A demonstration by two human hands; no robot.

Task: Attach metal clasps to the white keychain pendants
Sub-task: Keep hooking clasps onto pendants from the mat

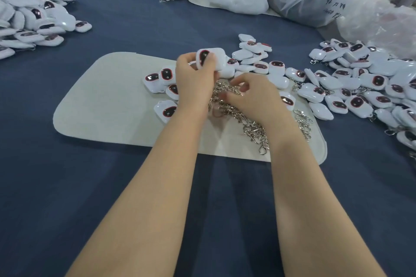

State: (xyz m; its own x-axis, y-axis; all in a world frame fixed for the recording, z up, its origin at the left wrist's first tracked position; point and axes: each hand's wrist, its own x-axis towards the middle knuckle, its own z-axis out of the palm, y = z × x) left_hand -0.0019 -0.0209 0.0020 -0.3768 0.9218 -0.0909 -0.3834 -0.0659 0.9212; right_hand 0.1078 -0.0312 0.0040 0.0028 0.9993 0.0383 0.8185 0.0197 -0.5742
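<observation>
Now, from the head camera, we see our left hand (pixel 195 81) gripping one glossy white plastic pendant with a dark oval face (pixel 208 58), held just above the pale grey felt mat (pixel 108 101). Our right hand (pixel 252 94) curls over the tangled pile of silver metal clasps (pixel 245 121); whether it has one pinched, we cannot tell. We'd best tease a single clasp clear of the tangle, then turn the pendant's attachment point, hidden here, toward it.
</observation>
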